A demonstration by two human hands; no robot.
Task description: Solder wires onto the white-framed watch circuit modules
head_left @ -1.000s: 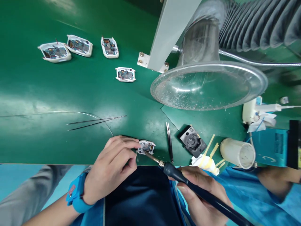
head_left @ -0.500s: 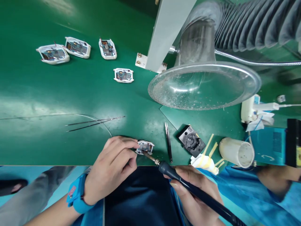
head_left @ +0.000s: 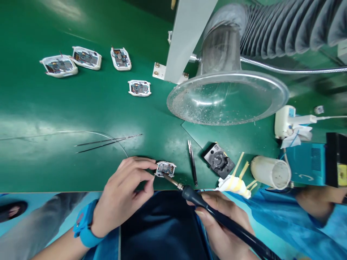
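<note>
- shifted slightly left since the earlier frame: your left hand (head_left: 124, 195), whose fingertips overlapped the small white-framed case with an exposed circuit board (head_left: 169, 168) and now sit at its left end.
- that shows more of the board; the case probably relies less on your fingers for steadiness.
- your right hand (head_left: 227, 238) is wrapped around the black-handled soldering iron with a metal shaft (head_left: 233, 225), its tip at the near side of the case, much as before.
- your left index and thumb stand narrowly apart; i cannot tell whether they pinch the case.
- the case lies just in from the near edge of the glossy green tabletop (head_left: 94, 173), so room on your side is slim.
- right of the case, the slim black metal tweezers (head_left: 192, 164) lie near, limiting sideways room.
- beyond the case, green surface stretches away, with the clear round plastic hood (head_left: 208, 110) to its far right.
</note>
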